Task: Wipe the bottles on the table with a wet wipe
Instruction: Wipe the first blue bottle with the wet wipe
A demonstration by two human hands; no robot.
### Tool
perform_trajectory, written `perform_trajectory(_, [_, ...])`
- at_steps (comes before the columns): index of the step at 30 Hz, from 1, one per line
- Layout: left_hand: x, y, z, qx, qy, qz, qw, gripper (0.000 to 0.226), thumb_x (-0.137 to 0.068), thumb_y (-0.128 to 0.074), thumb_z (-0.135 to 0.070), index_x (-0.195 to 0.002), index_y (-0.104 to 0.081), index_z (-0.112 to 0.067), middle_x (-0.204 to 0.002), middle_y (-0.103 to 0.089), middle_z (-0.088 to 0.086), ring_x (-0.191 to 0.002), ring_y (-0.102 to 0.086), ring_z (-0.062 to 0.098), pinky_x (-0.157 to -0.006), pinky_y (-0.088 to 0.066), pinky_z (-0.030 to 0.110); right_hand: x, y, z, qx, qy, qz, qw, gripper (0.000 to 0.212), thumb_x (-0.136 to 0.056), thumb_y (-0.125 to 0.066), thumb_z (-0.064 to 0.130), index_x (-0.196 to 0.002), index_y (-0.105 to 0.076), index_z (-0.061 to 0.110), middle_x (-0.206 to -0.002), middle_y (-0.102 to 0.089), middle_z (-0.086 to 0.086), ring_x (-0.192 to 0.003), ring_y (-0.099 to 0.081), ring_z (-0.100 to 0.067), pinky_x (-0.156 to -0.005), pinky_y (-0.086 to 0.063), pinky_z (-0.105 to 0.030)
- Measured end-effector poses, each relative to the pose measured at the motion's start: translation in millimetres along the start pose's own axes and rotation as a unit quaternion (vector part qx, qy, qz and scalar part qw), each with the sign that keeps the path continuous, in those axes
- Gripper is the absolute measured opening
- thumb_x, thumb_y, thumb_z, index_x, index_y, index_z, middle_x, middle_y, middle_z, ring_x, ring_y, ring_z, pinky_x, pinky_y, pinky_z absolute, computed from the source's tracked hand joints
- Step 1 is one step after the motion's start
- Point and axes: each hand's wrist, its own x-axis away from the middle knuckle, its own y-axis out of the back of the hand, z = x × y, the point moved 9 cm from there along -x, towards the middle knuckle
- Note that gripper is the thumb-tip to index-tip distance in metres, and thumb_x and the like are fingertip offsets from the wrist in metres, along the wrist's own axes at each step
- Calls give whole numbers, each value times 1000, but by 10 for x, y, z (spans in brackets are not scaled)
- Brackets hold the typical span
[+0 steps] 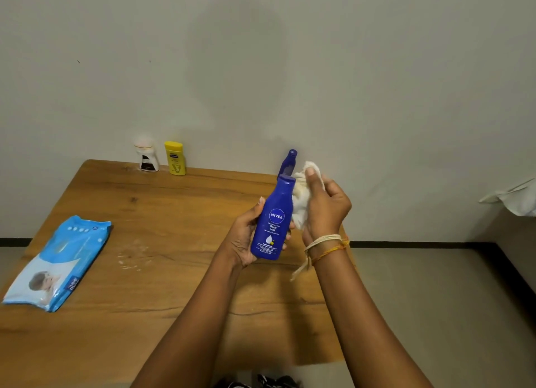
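Blue Nivea bottle [274, 225] is up in the air over the counter [162, 271], held roughly upright with its flip cap open. The left hand [246, 240] has its fingers curled round the lower body of it. The right hand [324, 205] is bunched around a crumpled white wet wipe [301, 205], pressing it against the bottle's right side near the shoulder. Well off to the left of both hands, a light blue wipes pack [58, 263] lies flat on the wood. Further back from the hands, by the wall, a yellow bottle [175, 158] stands just beside a small white bottle [147, 157].
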Motion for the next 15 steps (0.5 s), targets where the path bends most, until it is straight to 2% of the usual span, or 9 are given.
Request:
perform_trajectory(2, [-20, -2, -8, -20, 8, -19, 1000, 59, -87, -48, -56, -110, -60, -3, -86, -68, 17, -67, -66, 25, -57, -56, 34, -38, -42, 32, 87, 49, 28, 995, 17, -90, -63, 19, -99, -69, 5, -95, -71, -8, -90, -68, -21, -75, -57, -33])
perform_trajectory(4, [-39, 48, -50, -61, 1, -61, 996, 57, -92, -37, -58, -102, -61, -8, -78, -69, 12, -62, -66, 22, -54, -55, 32, 111, -270, 56, 207, 130, 132, 961, 24, -96, -53, 19, -116, -64, 11, -118, -66, -2, -106, -63, -10, -81, -51, -14])
perform_trajectory(6, [-61, 115, -81, -110, -6, -95, 989, 58, -89, -38, -63, -100, -62, -12, -78, -69, 10, -63, -67, 21, -58, -56, 33, 225, -355, -43, 289, 164, 180, 926, 36, -95, -53, 19, -130, -56, 14, -134, -57, 3, -116, -56, -5, -83, -45, -3])
perform_trajectory(7, [-70, 144, -79, -119, -6, -106, 987, 58, -85, -41, -65, -101, -62, -13, -81, -70, 10, -67, -68, 20, -63, -56, 34, 265, -348, -80, 308, 175, 184, 917, 40, -93, -55, 19, -132, -55, 14, -136, -55, 3, -116, -55, -5, -83, -46, -3])
perform_trajectory(9, [-72, 214, -82, -118, -10, -127, 985, 62, -76, -49, -67, -105, -62, -14, -85, -71, 9, -73, -69, 20, -72, -56, 36, 362, -295, -132, 330, 202, 187, 903, 41, -90, -60, 17, -130, -57, 12, -134, -56, 0, -113, -59, -7, -85, -51, -13])
perform_trajectory(12, [-69, 303, -145, -101, -25, -133, 986, 53, -77, -52, -62, -101, -62, -16, -76, -71, 5, -64, -68, 15, -63, -57, 30, 621, -209, -195, 397, 254, 217, 855, 39, -87, -63, 8, -126, -60, 11, -132, -59, -7, -112, -59, -11, -88, -55, -27])
perform_trajectory(14, [-54, 359, -223, -108, -34, -138, 984, 44, -82, -53, -57, -96, -61, -15, -70, -69, 2, -60, -67, 14, -58, -56, 28, 785, -121, -250, 426, 264, 248, 829, 39, -85, -61, -2, -121, -64, 10, -127, -62, -8, -113, -60, -12, -90, -55, -27])
perform_trajectory(15, [-46, 375, -260, -117, -36, -140, 983, 43, -82, -55, -55, -97, -59, -15, -71, -69, 2, -59, -66, 14, -59, -56, 28, 797, -76, -247, 423, 251, 256, 832, 37, -84, -59, -6, -116, -68, 10, -122, -65, -7, -111, -61, -11, -90, -54, -25])
